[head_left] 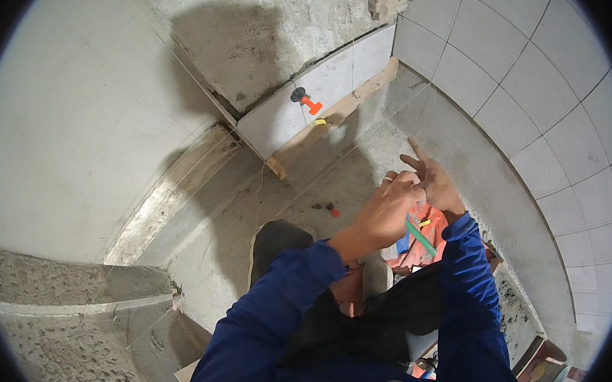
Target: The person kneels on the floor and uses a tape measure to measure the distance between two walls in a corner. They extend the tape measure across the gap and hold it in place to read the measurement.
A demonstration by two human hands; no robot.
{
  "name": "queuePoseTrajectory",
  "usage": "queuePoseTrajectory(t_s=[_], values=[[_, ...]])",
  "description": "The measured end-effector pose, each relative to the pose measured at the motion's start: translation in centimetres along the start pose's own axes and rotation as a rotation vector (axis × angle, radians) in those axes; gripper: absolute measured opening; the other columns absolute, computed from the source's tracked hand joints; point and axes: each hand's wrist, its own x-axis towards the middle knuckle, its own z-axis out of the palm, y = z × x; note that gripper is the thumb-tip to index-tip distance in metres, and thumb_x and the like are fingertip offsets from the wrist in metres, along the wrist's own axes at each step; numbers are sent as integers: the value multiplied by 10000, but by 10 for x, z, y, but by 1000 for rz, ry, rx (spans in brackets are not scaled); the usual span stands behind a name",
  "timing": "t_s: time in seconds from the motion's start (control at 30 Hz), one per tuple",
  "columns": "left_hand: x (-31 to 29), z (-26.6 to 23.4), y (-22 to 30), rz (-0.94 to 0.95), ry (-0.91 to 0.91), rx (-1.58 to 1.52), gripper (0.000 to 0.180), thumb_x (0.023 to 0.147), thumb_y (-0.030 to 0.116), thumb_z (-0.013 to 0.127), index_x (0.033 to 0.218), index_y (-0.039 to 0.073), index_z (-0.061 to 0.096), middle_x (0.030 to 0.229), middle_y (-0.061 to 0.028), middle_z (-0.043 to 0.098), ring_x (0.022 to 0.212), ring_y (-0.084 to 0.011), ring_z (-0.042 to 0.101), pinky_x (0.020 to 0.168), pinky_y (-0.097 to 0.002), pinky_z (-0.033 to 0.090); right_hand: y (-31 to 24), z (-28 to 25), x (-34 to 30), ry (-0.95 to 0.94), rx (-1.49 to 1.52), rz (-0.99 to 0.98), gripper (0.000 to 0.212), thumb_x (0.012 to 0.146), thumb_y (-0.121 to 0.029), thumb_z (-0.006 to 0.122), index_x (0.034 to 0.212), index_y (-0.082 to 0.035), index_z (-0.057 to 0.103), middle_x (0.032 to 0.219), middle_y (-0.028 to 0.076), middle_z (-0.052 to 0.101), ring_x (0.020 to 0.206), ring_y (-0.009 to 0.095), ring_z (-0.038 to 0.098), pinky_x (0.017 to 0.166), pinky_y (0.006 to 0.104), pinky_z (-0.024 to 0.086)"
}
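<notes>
My left hand, with a ring on one finger, is closed with its fingertips against the palm side of my right hand. Below it a thin green strip sticks out and slants downward. Its upper end seems to lie in my left fingers, but its exact kind cannot be made out. My right hand is partly covered by the left; its visible fingers stretch out and upward. Beneath both hands lies an orange-red plastic bag or sheet with small colourful items on it.
White tiles run along the far wall above a wooden batten. On them sit a black disc with an orange T-handle and a yellow piece. Strings cross the corner. Grey tiles cover the right wall. A small red piece lies on the concrete.
</notes>
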Motion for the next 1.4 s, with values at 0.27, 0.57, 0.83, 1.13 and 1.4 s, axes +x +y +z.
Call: queuePoseTrajectory(t_s=[0.27, 0.57, 0.83, 1.13, 1.4], values=[[9, 3, -16, 185, 282, 28, 272, 720, -14, 602, 984, 51, 616, 1305, -166, 506, 1241, -372, 442, 1062, -493, 301, 22, -24, 30, -297, -348, 78, 197, 779, -89, 687, 919, 48, 669, 871, 120, 702, 753, 135, 619, 691, 307, 513], [-142, -59, 72, 220, 671, 110, 260, 657, 56, 609, 915, 63, 636, 885, -104, 623, 879, -299, 595, 818, -417, 428, 42, 24, -56, -335, -170, -145, 277, 849, -152, 660, 1079, -4, 614, 993, 94, 669, 927, 189, 635, 803, 318, 513], [-502, -40, 96, -931, 1139, 88, 148, 789, 16, 662, 937, 4, 666, 968, -89, 676, 869, -196, 642, 750, -343, 531, 25, 25, -58, -137, -229, 170, 374, 911, -256, 601, 1132, 45, 622, 1101, 149, 654, 962, 214, 633, 829, 306, 499], [-562, 109, 20, -1320, 746, -265, 501, 857, 56, 644, 1308, -67, 464, 1079, -166, 642, 880, -200, 617, 739, -263, 505, -13, -121, -138, 467, -170, -164, 325, 888, -134, 656, 1162, 39, 635, 999, 100, 696, 791, 126, 629, 733, 265, 517], [-479, 110, -20, -1199, 551, -329, 513, 862, 72, 650, 1318, -59, 456, 1095, -165, 639, 869, -195, 622, 728, -260, 507, 137, -161, -429, 926, -306, 528, 114, 832, -25, 619, 913, 30, 677, 784, 121, 647, 704, 177, 627, 658, 302, 489]])
